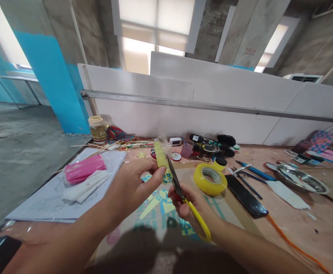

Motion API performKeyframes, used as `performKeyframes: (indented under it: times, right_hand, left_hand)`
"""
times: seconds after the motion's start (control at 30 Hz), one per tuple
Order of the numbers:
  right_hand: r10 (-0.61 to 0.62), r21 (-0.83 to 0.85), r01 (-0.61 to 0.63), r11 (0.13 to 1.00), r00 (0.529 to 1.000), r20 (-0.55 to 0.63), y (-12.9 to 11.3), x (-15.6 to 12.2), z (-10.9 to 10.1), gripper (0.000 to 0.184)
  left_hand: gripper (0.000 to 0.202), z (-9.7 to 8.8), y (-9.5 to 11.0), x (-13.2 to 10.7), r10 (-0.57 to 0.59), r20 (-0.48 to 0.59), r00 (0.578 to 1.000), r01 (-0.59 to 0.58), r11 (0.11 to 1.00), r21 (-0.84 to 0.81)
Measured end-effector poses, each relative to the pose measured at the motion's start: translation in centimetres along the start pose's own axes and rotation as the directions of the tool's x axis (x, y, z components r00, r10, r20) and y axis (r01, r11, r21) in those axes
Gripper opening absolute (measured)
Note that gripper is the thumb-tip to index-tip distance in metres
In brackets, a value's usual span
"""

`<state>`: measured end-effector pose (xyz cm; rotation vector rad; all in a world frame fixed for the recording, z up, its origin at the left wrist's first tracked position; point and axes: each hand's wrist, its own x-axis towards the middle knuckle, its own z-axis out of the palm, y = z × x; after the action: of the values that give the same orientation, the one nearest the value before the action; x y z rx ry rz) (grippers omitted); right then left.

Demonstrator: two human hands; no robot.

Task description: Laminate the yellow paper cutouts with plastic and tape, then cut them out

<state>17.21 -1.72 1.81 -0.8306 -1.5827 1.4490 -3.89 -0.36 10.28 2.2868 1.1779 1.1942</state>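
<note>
My left hand (132, 182) pinches a yellow-green strip of paper (161, 158) between thumb and fingers and holds it upright above the table. My right hand (191, 207) grips yellow-handled scissors (183, 198). Their dark blades point up and lie against the strip's right edge. Both hands hover over a brown cardboard sheet (235, 219) with green and blue print and small cut pieces on it.
A yellow tape roll (210, 179) and a black phone (245, 196) lie right of my hands. Pink and white packets (84, 176) rest on a plastic sheet at left. A jar (97, 128), sticks, a metal tray (302, 179) and clutter line the white wall.
</note>
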Motion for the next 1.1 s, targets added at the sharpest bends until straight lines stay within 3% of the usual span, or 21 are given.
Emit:
performKeyframes:
  times: [0.27,0.5,0.93,1.1]
  right_hand:
    - [-0.028,0.0,0.028,1.0,0.998,-0.054,0.94,0.04,-0.2,0.067]
    - [-0.05,0.009,0.051,0.999,0.998,-0.031,0.87,0.15,-0.18,0.062]
    - [-0.054,-0.092,0.047,0.995,0.996,-0.073,0.9,0.32,-0.28,0.062]
    - [-0.023,-0.054,0.019,0.998,0.996,-0.084,0.89,0.17,-0.16,0.062]
  left_hand:
    - [0.035,0.04,0.11,0.34,-0.008,-0.007,1.0,0.008,1.0,-0.004]
    - [0.036,0.03,0.22,0.3,-0.018,-0.006,1.0,0.017,0.999,-0.035]
    - [0.036,-0.06,0.1,0.39,-0.017,0.001,1.0,0.017,0.997,-0.072]
    - [0.036,-0.09,0.2,0.26,-0.02,-0.004,1.0,0.02,0.998,-0.066]
